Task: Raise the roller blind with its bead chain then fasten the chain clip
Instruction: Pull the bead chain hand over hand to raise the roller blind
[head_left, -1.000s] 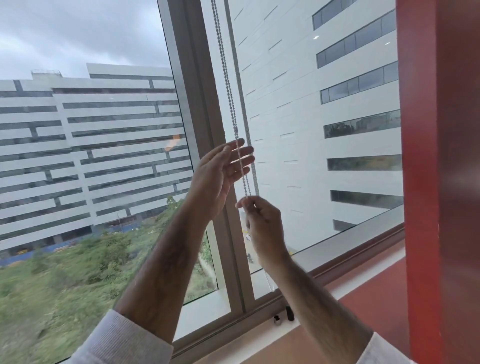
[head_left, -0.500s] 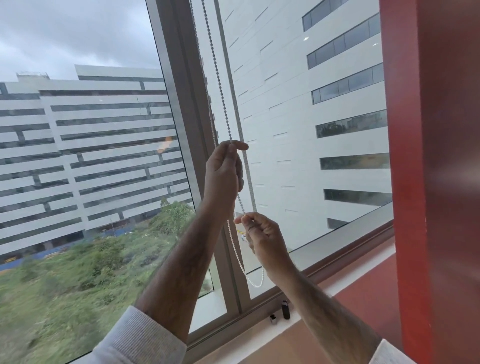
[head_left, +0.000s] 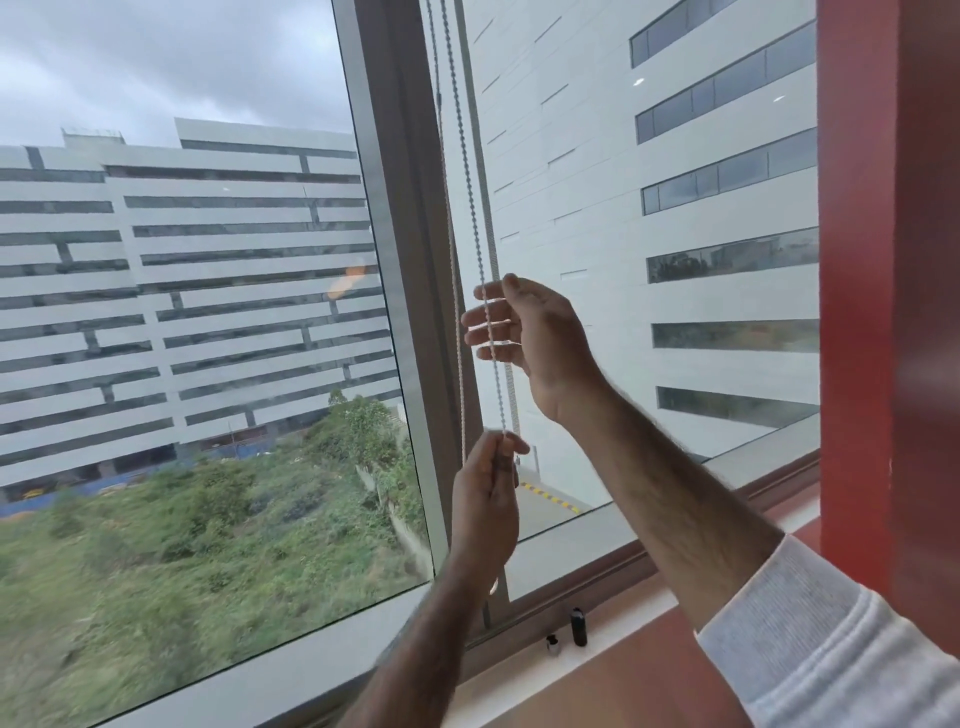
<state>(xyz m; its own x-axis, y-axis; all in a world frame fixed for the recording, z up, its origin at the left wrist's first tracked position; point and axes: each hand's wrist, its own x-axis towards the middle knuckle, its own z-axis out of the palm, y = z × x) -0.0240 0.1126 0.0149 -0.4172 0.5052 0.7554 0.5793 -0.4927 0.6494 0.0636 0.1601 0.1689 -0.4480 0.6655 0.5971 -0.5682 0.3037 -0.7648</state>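
Observation:
The bead chain (head_left: 470, 197) hangs in two strands in front of the grey window mullion (head_left: 400, 208). My left hand (head_left: 485, 488) is the lower one and pinches the chain between thumb and fingers at about sill-glass height. My right hand (head_left: 535, 332) is above it, fingers spread and loosely curled, with the front strand running across its fingertips but not gripped. A small black clip piece (head_left: 578, 626) stands on the sill below, with a smaller metal part (head_left: 553, 643) beside it. The blind itself is out of view above the frame.
A red pillar (head_left: 883, 260) rises close on the right. The red-brown sill (head_left: 649, 670) runs along the bottom under the window frame. Glass panes fill the left and right, with buildings and greenery outside.
My left hand has come down along the chain from the upper spot to the lower one. My right hand has let go below and risen above the left, fingers apart.

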